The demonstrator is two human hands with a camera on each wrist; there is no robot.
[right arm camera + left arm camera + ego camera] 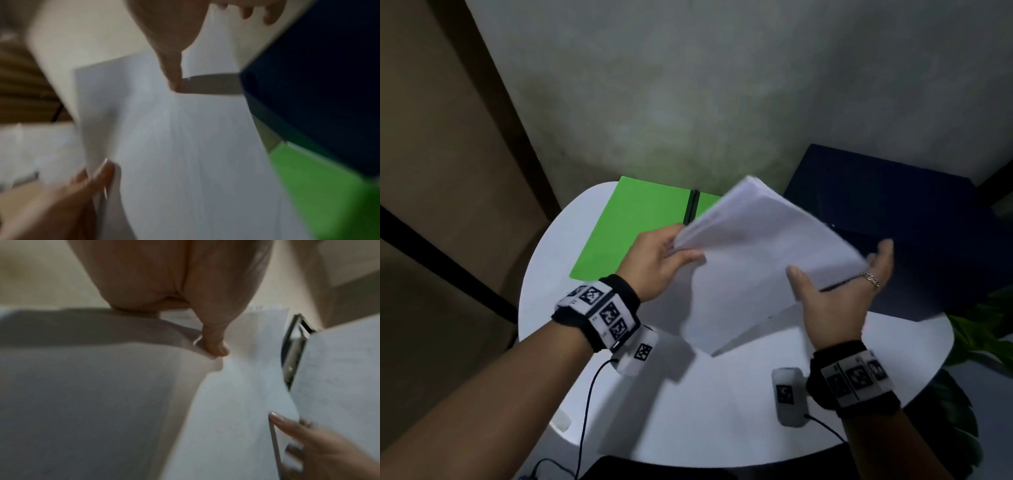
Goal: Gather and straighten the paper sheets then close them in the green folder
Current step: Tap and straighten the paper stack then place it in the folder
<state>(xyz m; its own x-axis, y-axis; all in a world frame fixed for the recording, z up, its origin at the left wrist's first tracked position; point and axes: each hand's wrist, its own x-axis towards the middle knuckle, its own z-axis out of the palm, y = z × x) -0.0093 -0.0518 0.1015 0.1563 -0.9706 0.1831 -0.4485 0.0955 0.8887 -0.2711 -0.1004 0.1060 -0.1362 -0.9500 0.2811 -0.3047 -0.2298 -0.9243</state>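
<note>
Overhead, a grey, mottled wall point(722, 85) rose behind a round white desk point(705, 411), with a tan panel point(441, 137) to the left. A dark navy box point(893, 222) covered the desk's far right edge, and leafy green plant fronds point(976, 332) showed beyond the right rim. At the far left part of the desk lay the green folder point(626, 226), open and flat, its black spine clip point(691, 207) running down the middle; its right half was mostly hidden. Above the desk's centre, the stack of paper sheets point(756, 260) was held in the air, tilted, clear of the desk, smooth and white, its edges slightly fanned and blurred. The left hand point(657, 263) gripped the stack's left edge, thumb on top and fingers point(96, 172) curled beneath. The right hand point(839, 294) held the right edge, thumb pressed on the top sheet, fingers wrapped under it, a ring point(870, 278) on one of them. Both wrists wore black bands with square printed markers, and thin black cables trailed toward the near edge.
</note>
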